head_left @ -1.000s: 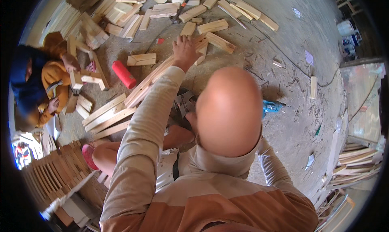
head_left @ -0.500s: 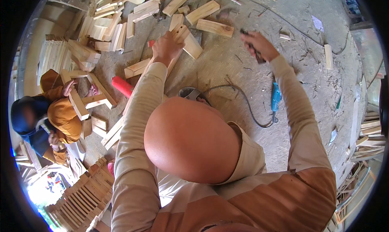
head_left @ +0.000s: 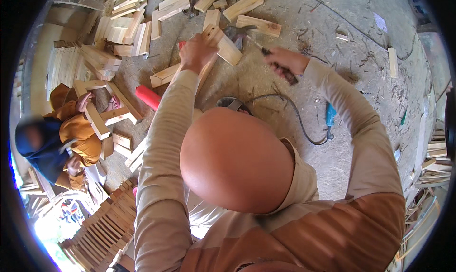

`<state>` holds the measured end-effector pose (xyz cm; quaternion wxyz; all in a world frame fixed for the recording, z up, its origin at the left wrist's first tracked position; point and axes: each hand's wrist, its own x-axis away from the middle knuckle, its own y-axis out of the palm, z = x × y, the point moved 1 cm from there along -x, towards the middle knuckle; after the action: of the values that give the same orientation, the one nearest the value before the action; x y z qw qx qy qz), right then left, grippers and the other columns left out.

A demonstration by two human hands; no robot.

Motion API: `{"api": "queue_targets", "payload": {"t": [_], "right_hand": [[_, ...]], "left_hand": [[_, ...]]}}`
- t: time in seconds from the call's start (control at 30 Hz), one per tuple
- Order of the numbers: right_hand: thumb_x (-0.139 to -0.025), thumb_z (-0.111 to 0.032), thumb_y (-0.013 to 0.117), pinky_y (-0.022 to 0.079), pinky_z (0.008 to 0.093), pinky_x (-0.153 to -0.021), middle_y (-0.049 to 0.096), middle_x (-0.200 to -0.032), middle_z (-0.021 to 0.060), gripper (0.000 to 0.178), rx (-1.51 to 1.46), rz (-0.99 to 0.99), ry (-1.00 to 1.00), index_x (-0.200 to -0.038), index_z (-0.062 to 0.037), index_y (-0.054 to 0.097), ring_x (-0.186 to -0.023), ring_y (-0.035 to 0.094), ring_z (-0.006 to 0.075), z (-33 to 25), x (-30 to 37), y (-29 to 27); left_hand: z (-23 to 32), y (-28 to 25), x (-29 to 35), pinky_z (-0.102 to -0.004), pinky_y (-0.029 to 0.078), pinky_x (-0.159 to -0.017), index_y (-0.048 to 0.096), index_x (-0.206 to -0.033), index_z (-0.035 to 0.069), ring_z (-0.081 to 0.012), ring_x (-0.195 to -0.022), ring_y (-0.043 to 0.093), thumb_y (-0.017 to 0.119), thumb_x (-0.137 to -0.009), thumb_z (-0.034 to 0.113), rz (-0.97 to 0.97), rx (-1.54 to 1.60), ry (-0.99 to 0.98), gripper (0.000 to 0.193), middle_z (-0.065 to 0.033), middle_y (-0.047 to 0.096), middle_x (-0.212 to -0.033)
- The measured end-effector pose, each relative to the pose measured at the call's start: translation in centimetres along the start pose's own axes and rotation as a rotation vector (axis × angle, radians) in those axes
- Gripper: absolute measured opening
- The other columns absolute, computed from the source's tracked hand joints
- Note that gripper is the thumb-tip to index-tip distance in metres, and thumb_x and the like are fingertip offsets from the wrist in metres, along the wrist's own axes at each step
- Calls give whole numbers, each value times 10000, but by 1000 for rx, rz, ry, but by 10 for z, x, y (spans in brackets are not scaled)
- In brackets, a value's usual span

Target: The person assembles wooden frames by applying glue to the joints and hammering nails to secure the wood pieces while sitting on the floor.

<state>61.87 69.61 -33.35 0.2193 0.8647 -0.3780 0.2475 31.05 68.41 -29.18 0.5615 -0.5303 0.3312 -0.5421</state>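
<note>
My left hand [head_left: 199,52] is closed over a long wooden bar [head_left: 207,75], pressing near its far end, where small dark spots show. A short wood block [head_left: 229,50] lies crosswise against that end. My right hand [head_left: 286,63] grips the dark handle of a hammer [head_left: 262,47]. Its metal head, partly blurred, is just right of the bar's far end; I cannot tell whether it touches the wood.
A blue corded power tool [head_left: 331,113] lies right on the floor. Another hammer [head_left: 193,0] rests among wood blocks [head_left: 243,7] at the back. A red cylinder [head_left: 148,97] is left of my arm. Further left, a co-worker's hand [head_left: 84,101] touches a wooden frame [head_left: 118,115].
My right hand has swung left and slightly down, bringing the hammer close to the bar's end. My left hand keeps its hold on the bar.
</note>
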Motion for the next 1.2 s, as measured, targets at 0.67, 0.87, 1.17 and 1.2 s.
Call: {"api": "queue_targets", "payload": {"t": [0.67, 0.87, 1.17, 1.2], "right_hand": [[-930, -296, 671, 486, 397, -561, 611, -718, 100, 317, 673, 402, 21, -858, -9, 557, -602, 603, 210, 198, 99, 91], [-930, -324, 634, 504, 417, -860, 673, -1018, 212, 370, 796, 237, -256, -1140, -19, 638, -978, 644, 332, 138, 74, 100], [-914, -515, 668, 478, 558, -1017, 490, -1352, 194, 719, -610, 430, -401, -1378, -39, 393, -1273, 500, 358, -32, 10, 87], [-883, -487, 731, 433, 600, -1063, 463, -1375, 184, 821, -500, 374, -443, -1450, -70, 308, -1325, 450, 354, -41, 9, 77]], "left_hand": [[-56, -4, -14, -440, 541, -852, 606, -1191, -15, -339, -980, 705, 824, -656, 651, 32, 288, 161, 882, -211, 718, -1057], [-29, -153, 87, -282, 561, -663, 685, -1067, -18, -132, -768, 695, 888, -760, 350, 475, 952, 309, 520, -80, 744, -899], [-34, -131, 177, -285, 544, -771, 676, -1089, -22, -147, -858, 677, 817, -810, 199, 855, 1605, 300, 383, -74, 712, -1014], [-37, -122, 184, -294, 540, -800, 672, -1108, -21, -152, -878, 677, 803, -817, 198, 914, 1640, 283, 386, -71, 710, -1024]]}}
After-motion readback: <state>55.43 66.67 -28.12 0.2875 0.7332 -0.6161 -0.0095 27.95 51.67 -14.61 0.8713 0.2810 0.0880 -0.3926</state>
